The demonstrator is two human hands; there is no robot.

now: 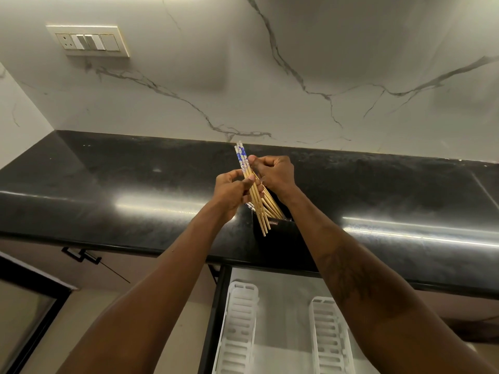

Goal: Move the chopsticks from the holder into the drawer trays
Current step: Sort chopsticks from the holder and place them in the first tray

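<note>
My left hand grips a bundle of several wooden chopsticks with blue-and-white patterned tops, lifted above the counter and tilted up-left. My right hand pinches chopsticks near the bundle's upper part. More chopsticks fan out below the right hand into the black holder, which stands at the counter's front edge, partly hidden by my right forearm. Below, the open drawer holds two white slotted trays, one on the left and one on the right; no chopsticks show in them.
The black stone counter runs across the view under a white marble wall with a switch panel. A cabinet with a dark handle sits at lower left beside the drawer.
</note>
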